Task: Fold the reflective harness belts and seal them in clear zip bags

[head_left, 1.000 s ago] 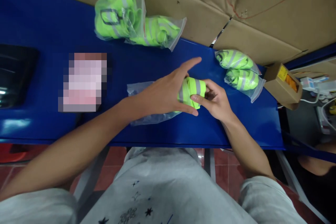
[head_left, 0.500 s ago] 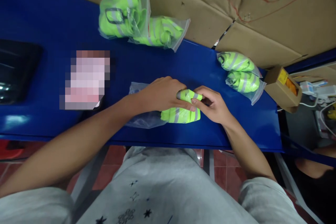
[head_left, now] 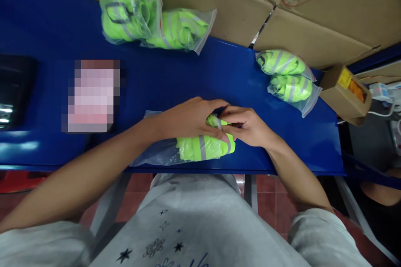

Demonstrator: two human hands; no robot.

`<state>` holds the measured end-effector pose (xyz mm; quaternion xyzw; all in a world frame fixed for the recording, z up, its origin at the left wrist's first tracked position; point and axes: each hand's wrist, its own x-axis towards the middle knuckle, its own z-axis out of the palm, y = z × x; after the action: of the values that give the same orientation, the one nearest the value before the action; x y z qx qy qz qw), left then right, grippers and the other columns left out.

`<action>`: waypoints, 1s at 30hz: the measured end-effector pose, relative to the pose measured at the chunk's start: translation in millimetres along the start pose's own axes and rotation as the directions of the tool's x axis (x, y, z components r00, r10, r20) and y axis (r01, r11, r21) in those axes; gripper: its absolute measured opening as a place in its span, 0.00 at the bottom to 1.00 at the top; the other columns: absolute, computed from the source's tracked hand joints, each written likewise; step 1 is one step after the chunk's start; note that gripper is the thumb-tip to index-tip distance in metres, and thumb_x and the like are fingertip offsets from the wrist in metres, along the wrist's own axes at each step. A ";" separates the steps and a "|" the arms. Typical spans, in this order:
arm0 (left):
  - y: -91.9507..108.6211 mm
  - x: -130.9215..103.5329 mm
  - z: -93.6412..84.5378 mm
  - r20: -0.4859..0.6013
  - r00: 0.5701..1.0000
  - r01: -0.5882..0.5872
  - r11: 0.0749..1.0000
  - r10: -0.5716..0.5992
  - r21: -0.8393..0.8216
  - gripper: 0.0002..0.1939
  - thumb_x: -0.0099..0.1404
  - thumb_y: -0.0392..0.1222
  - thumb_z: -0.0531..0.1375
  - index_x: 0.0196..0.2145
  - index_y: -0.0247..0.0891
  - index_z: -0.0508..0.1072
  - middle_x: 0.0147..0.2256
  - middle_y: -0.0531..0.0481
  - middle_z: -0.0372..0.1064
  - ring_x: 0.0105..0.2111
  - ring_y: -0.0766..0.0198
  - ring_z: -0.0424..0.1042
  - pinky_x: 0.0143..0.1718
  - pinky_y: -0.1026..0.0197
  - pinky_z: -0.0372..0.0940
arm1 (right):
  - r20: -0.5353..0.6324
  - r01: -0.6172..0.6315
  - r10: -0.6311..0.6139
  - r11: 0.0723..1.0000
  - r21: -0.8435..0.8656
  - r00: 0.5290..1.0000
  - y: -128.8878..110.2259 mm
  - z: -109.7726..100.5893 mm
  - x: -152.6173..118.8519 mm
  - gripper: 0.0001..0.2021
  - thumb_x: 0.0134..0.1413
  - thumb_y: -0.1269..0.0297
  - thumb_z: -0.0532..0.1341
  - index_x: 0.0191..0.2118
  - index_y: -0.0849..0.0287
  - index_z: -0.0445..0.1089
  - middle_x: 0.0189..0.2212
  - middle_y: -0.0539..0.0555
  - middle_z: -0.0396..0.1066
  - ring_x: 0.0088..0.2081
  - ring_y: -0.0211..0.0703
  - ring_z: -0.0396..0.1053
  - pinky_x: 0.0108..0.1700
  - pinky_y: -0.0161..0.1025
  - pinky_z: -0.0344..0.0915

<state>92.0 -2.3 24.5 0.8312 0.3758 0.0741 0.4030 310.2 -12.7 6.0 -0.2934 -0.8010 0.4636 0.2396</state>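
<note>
A neon-green strap bundle [head_left: 202,148] with grey reflective stripes lies near the front edge of the blue table, partly inside a clear plastic bag [head_left: 159,152] whose loose part spreads left. My left hand [head_left: 200,119] reaches over the bundle, its thumb and fingers closed round the upper folds. From the right, my right hand [head_left: 247,125] pinches the same green material at its right end. The fingers of both hands nearly meet there, and the pinched part is partly hidden.
Bagged green bundles lie at the back left [head_left: 128,12] and back right [head_left: 290,87]. A blurred-out rectangular item [head_left: 94,96] and a black object [head_left: 14,91] are left on the table [head_left: 225,71]. An open cardboard box [head_left: 344,96] stands at the right corner; beyond it a person's arm shows.
The green bundle shows further left and lower, with more of its striped side visible. My right hand has shifted left against my left hand. The whole view has shifted slightly.
</note>
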 end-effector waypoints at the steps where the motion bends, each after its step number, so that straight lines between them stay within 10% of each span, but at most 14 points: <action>1: 0.3 1.2 1.6 -0.016 1.000 -0.004 1.000 0.004 -0.018 0.33 0.64 0.61 0.68 0.61 0.44 0.71 0.47 0.51 0.80 0.39 0.58 0.79 0.39 0.61 0.60 | -0.051 -0.030 0.030 1.000 0.008 0.998 1.1 4.8 0.8 0.12 0.65 0.64 0.64 0.29 0.56 0.78 0.30 0.51 0.73 0.32 0.38 0.71 0.33 0.38 0.63; 5: 1.9 3.0 4.8 -0.084 0.996 0.036 0.996 -0.043 -0.084 0.42 0.62 0.63 0.69 0.67 0.43 0.65 0.39 0.53 0.80 0.34 0.59 0.78 0.38 0.62 0.61 | -0.253 -0.198 0.246 0.960 0.199 0.936 3.4 20.9 2.0 0.06 0.59 0.61 0.69 0.33 0.55 0.82 0.34 0.51 0.79 0.36 0.41 0.75 0.37 0.38 0.70; 10: -8.3 1.1 -5.6 -0.256 0.967 -0.030 0.982 -0.020 -0.188 0.41 0.57 0.67 0.70 0.62 0.45 0.70 0.40 0.53 0.78 0.33 0.60 0.75 0.34 0.62 0.60 | -0.132 -0.223 0.294 0.895 0.387 0.947 -8.1 0.9 -5.0 0.19 0.66 0.48 0.66 0.54 0.53 0.80 0.49 0.53 0.81 0.48 0.45 0.79 0.49 0.41 0.76; 15: -16.6 -1.3 -15.6 -0.468 0.882 -0.044 0.981 -0.051 -0.189 0.36 0.60 0.65 0.70 0.58 0.41 0.74 0.41 0.50 0.75 0.34 0.61 0.69 0.36 0.60 0.58 | -0.300 -0.071 0.072 0.997 0.014 0.951 -19.2 -16.4 -7.9 0.19 0.66 0.57 0.67 0.61 0.50 0.75 0.56 0.54 0.77 0.56 0.46 0.75 0.59 0.44 0.72; 20: -10.6 0.0 -7.0 -0.378 0.925 -0.009 0.988 -0.051 -0.155 0.38 0.60 0.66 0.69 0.61 0.42 0.72 0.34 0.53 0.74 0.32 0.59 0.72 0.37 0.60 0.58 | -0.106 0.042 -0.053 0.994 -0.105 0.993 -10.5 -6.2 -4.4 0.12 0.72 0.64 0.61 0.54 0.52 0.80 0.50 0.55 0.79 0.53 0.45 0.75 0.59 0.45 0.71; 30: -6.5 4.9 2.6 -0.289 0.951 0.073 0.989 -0.107 -0.125 0.34 0.62 0.68 0.66 0.57 0.45 0.75 0.27 0.55 0.73 0.29 0.59 0.73 0.36 0.60 0.57 | -0.099 -0.185 0.193 0.979 0.082 0.976 0.4 8.9 -0.4 0.14 0.66 0.54 0.64 0.43 0.57 0.83 0.34 0.50 0.78 0.35 0.41 0.73 0.36 0.35 0.69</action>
<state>92.9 2.0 17.2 0.7686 0.4646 0.2000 0.3917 304.7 -18.1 1.6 -0.3837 -0.7383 0.4965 0.2473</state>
